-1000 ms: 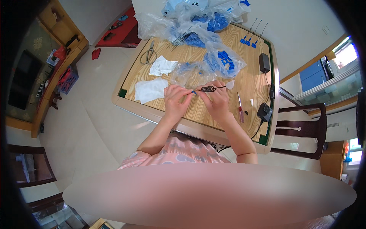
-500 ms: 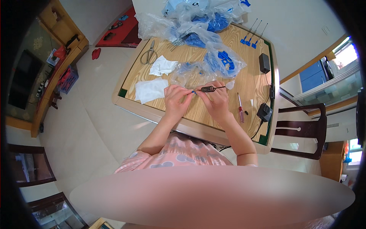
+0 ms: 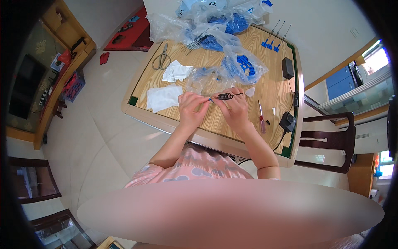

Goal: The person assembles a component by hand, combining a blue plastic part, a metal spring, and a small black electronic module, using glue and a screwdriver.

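Observation:
Both my hands meet above the near middle of the wooden table. In my right hand (image 3: 234, 108), thumb and fingers pinch a black coiled wire (image 3: 225, 96) with a straight end sticking out to the right. Closed fingertips of my left hand (image 3: 192, 106) hold a tiny blue piece (image 3: 210, 99) at the coil's left end. How the piece and the wire join is hidden by my fingers. At the far right of the table lie three blue blocks (image 3: 270, 46) with thin, partly coiled black wires.
Clear plastic bags (image 3: 211, 79) with blue parts cover the back and middle. Scissors (image 3: 162, 60), black wires (image 3: 199, 41) and white tissues (image 3: 165, 98) lie left. To the right are a screwdriver (image 3: 261, 120), a black adapter (image 3: 287, 122) and a black box (image 3: 287, 69).
The coiled wire has tilted very slightly, its straight right end shifting a little left and up. Both hands stay in almost the same place.

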Available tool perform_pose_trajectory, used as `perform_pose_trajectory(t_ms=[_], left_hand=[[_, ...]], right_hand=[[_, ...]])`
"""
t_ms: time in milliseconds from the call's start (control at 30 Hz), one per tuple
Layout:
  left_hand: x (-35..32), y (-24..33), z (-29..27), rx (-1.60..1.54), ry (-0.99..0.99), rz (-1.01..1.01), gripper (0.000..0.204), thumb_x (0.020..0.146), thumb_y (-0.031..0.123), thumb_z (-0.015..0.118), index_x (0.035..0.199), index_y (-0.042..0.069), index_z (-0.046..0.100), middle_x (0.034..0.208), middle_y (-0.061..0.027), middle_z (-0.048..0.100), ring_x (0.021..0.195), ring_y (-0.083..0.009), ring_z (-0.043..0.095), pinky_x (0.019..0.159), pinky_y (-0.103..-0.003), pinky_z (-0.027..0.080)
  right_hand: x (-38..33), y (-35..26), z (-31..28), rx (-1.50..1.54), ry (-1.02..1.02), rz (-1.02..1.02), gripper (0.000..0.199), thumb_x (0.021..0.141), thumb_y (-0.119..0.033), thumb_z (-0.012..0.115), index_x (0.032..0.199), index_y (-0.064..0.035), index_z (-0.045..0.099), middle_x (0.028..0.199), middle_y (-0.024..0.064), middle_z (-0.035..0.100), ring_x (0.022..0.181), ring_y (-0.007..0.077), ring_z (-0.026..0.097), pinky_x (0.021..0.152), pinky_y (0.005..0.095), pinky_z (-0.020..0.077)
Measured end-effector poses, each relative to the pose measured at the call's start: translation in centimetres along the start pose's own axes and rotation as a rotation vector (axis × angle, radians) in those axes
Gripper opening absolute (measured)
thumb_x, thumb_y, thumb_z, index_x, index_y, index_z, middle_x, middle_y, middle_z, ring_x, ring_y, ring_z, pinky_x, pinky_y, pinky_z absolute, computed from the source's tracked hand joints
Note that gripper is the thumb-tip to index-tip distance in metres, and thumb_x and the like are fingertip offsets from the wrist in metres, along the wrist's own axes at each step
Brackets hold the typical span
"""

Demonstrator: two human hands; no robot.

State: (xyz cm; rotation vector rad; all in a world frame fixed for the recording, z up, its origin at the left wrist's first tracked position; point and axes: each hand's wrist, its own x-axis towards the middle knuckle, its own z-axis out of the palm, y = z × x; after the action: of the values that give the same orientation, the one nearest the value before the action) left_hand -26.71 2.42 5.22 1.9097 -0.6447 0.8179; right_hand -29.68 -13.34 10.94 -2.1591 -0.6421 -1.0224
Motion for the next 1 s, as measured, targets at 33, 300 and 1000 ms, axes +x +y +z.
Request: perform_pose_trajectory(t_ms=[33,300,1000], left_hand=[[0.02,0.04,0.0,0.0,0.001,0.0,0.017,0.067,0.002,0.078,0.081,0.009,0.07,0.079,-0.0018,0.066,0.081,-0.0219,0.06,0.077,-0.033,0.04],[-0.22,-0.36,0.15,0.003,-0.006,-0.005,0.016,0.068,0.007,0.08,0.08,0.01,0.07,0.08,-0.0006,0.066,0.082,-0.0211,0.059,0.078,-0.035,0.039],[-0.11,-0.32,0.27,-0.003,0.002,0.004,0.016,0.067,0.006,0.08,0.079,0.01,0.07,0.078,-0.0006,0.064,0.082,-0.0214,0.058,0.078,-0.035,0.039]], right_hand=[[-0.08,0.07,-0.04,0.0,0.0,0.0,0.015,0.074,-0.01,0.074,0.077,-0.0041,0.061,0.075,0.0064,0.059,0.076,0.0252,0.056,0.073,0.0372,0.0411],[0.05,-0.11,-0.7,0.04,0.017,-0.011,0.016,0.074,-0.004,0.075,0.088,-0.0065,0.068,0.085,0.0033,0.069,0.079,0.0229,0.06,0.074,0.036,0.0406],[-0.17,0.13,-0.3,0.012,0.024,0.007,0.012,0.075,-0.009,0.075,0.08,-0.0054,0.064,0.077,0.0053,0.063,0.075,0.0238,0.057,0.074,0.0371,0.0416]])
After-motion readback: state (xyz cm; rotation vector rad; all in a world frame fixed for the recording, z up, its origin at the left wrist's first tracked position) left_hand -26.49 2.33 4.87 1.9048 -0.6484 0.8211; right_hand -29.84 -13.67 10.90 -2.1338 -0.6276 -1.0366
